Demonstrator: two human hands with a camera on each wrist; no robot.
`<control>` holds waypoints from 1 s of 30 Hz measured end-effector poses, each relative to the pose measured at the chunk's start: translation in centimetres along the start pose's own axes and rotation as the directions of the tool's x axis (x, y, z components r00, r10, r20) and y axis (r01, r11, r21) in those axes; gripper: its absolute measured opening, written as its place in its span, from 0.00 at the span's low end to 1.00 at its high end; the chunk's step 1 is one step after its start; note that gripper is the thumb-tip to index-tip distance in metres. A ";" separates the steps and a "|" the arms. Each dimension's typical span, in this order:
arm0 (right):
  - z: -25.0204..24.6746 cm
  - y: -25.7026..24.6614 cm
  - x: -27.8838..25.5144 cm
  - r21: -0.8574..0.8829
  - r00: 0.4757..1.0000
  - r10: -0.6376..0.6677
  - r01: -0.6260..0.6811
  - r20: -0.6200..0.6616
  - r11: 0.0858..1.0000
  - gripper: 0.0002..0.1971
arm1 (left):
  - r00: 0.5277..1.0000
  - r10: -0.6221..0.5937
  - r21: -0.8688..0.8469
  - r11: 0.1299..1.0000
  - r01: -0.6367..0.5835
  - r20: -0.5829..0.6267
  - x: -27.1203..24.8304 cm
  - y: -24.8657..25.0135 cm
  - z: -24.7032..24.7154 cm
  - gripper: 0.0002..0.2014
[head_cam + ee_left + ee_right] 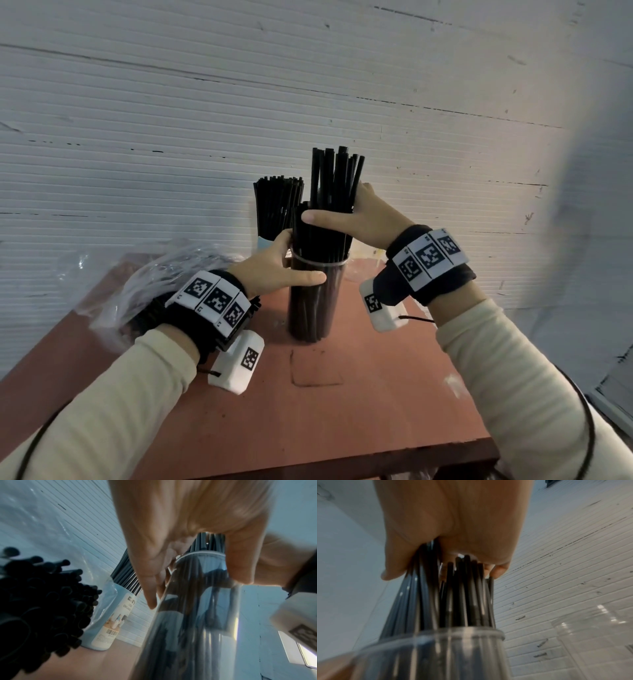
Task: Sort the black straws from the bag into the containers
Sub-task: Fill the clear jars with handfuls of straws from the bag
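Reading from the table's left edge: a clear plastic bag (113, 284) lies crumpled there, mouth toward the centre, with a heap of black straws still inside (42, 601), their open ends facing the left wrist camera; presumably it is kept close so that further handfuls are within easy reach. Next, near the far edge, stands a labelled container (109, 626) packed with upright thin straws (279, 202), apparently already full. Just in front of it, the left hand (274, 270) wraps thumb and fingers around the upper wall of a clear cylindrical container (317, 301), just below the rim. This grip most likely steadies the tall, narrow vessel against tipping while it is loaded. The container stands on the table at mid-width and is dense with black straws down to its base. At the right, the right hand (359, 219) is clamped on a bundle of thicker straws (334, 192) above the rim, thumb across the front, fingers behind. The bundle's lower ends are already inside the container and its tops stand well above the others, so it appears only partly inserted. Holding it as one bunch probably keeps the straws parallel for lowering. A second clear vessel (597, 635) shows faintly at far right; its contents cannot be told.
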State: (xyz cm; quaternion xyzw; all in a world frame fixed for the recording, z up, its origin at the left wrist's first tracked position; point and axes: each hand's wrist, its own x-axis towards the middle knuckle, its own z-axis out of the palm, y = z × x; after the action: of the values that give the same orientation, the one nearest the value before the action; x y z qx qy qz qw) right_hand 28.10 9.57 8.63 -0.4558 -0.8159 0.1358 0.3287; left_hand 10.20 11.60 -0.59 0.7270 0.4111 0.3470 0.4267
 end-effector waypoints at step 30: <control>4.1 1.3 -4.2 -0.146 0.838 -0.292 0.252 -0.461 0.957 0.16 | 0.979 0.043 0.063 0.998 -0.031 -0.200 -1.3 0.3 2.2 0.37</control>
State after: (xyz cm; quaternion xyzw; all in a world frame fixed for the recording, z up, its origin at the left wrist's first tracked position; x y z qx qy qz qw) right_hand 27.76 7.07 3.16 -0.3674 -0.7707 -0.0614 0.5170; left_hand 11.64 9.61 -1.40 0.7080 0.4487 0.4144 0.3546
